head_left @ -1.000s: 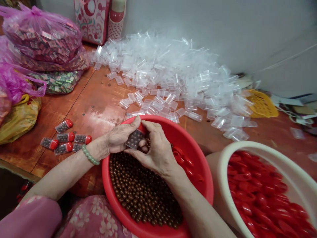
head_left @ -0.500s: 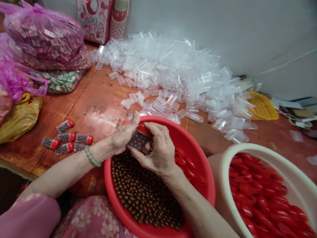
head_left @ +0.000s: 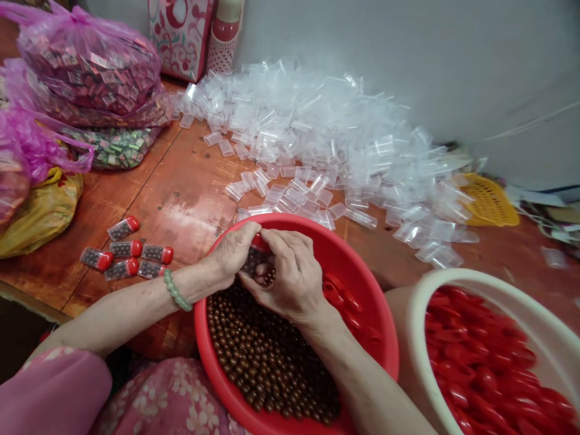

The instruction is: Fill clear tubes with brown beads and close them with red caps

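Both hands meet over a red basin (head_left: 362, 278). Between them is a small clear plastic container (head_left: 251, 261) of dark balls with a red cap, partly covered by the fingers. My left hand (head_left: 234, 251), below a green bead bracelet, presses against its upper left side, thumb by the cap. My right hand (head_left: 290, 272) wraps round it from the right, fingers curled over the cap end. Brown balls (head_left: 267, 356) fill the near side of the basin, and red caps (head_left: 347, 302) lie on its right side. Several filled containers (head_left: 122, 249) with red caps lie left on the table.
A heap of clear empty containers (head_left: 308, 127) spreads along the wall. A cream tub (head_left: 421, 302) of red caps stands at the right. Pink bags (head_left: 90, 66) of small packets and a yellow bag (head_left: 49, 211) sit at the left. A yellow basket (head_left: 492, 202) lies behind.
My left thumb, raised before, has come down against the capped end of the container. My right fingers have closed further over it. The view has shifted slightly.
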{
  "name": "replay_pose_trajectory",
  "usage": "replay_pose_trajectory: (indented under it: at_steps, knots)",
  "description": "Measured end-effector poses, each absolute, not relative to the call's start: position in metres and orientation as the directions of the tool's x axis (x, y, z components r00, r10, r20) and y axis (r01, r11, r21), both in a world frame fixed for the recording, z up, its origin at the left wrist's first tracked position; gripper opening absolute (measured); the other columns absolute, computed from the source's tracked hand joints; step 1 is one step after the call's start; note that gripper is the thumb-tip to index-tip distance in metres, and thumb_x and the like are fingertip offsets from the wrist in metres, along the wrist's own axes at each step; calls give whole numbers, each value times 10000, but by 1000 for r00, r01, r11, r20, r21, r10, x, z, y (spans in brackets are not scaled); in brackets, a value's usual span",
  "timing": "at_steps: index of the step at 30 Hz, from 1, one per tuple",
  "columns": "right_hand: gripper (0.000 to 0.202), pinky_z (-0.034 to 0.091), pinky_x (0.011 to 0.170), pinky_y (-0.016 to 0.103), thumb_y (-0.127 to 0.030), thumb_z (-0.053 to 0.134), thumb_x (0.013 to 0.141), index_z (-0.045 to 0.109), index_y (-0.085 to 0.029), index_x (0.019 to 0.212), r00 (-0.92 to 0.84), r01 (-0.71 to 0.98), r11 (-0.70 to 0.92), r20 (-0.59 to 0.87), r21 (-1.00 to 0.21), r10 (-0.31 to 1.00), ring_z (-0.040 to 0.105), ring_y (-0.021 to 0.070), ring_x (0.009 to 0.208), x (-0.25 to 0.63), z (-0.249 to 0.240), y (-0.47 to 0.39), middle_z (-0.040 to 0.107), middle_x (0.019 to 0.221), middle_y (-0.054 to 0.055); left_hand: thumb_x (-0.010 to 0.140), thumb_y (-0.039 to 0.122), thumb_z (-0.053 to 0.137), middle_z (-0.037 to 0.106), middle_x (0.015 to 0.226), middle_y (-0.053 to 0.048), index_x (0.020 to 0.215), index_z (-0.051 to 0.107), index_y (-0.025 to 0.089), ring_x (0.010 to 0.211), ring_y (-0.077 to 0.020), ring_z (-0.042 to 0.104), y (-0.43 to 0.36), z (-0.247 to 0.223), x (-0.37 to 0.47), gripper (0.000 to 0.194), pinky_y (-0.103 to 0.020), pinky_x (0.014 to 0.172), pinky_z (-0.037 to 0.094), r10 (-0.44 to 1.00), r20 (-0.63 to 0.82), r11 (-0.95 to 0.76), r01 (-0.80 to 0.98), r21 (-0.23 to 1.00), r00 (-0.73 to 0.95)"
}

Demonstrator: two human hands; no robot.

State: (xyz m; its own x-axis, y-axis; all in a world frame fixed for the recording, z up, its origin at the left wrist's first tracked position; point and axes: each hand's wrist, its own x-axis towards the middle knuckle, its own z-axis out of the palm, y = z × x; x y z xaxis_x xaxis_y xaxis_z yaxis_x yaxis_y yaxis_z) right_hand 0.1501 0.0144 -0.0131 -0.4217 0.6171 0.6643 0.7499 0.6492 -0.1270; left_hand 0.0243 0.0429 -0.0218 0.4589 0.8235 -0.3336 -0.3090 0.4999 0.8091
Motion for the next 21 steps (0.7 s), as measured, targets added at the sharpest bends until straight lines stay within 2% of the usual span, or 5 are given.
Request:
replay_pose_trajectory:
  at_steps: [6, 11, 14, 17, 21]
  knots:
    - [771, 504, 866, 515, -321, 735, 740, 391, -156, 1410, -481, 721, 691, 691, -38, 540, 638, 301, 874, 153, -11, 6, 668, 1004, 156, 920, 337, 431, 464, 625, 23, 607, 437, 192, 625, -111, 429, 30, -12, 25, 344, -254, 618, 398, 911, -277, 377, -344, 860, 305]
    - [739, 526, 817, 505, -292, 714, 774, 375, -212, 1426, -485, 684, 719, 658, -124, 576, 641, 314, 941, 139, -3, -2, 669, 1082, 159, 904, 201, 430, 509, 645, 10, 580, 460, 195, 709, -140, 479, 22, 2, 6, 325, -268, 736, 431, 959, -226, 234, -27, 972, 172]
    - [687, 549, 835, 470, -259, 668, 822, 359, -215, 1435, -557, 618, 742, 522, -259, 646, 627, 308, 1071, 142, 15, -4, 637, 1203, 161, 875, 164, 444, 608, 734, 4, 694, 580, 199, 823, -153, 545, 13, 19, -17, 230, -254, 818, 441, 962, -193, 193, 21, 981, 193]
    - [576, 539, 911, 461, -320, 653, 848, 451, -216, 1378, -482, 670, 599, 356, -439, 800, 611, 302, 1142, 169, 27, -1, 622, 1267, 139, 926, 351, 387, 612, 643, -5, 868, 658, 179, 639, -145, 558, 12, 29, -54, 326, -253, 637, 471, 921, -174, 157, 78, 985, 348]
    - [291, 562, 827, 399, -320, 599, 885, 630, -194, 1146, -320, 766, 336, 129, -547, 939, 694, 246, 927, 211, 29, -3, 719, 1040, 89, 915, 308, 363, 630, 739, 25, 976, 662, 155, 699, -108, 586, 25, 13, -116, 341, -209, 674, 460, 995, -97, 81, 510, 856, 5]
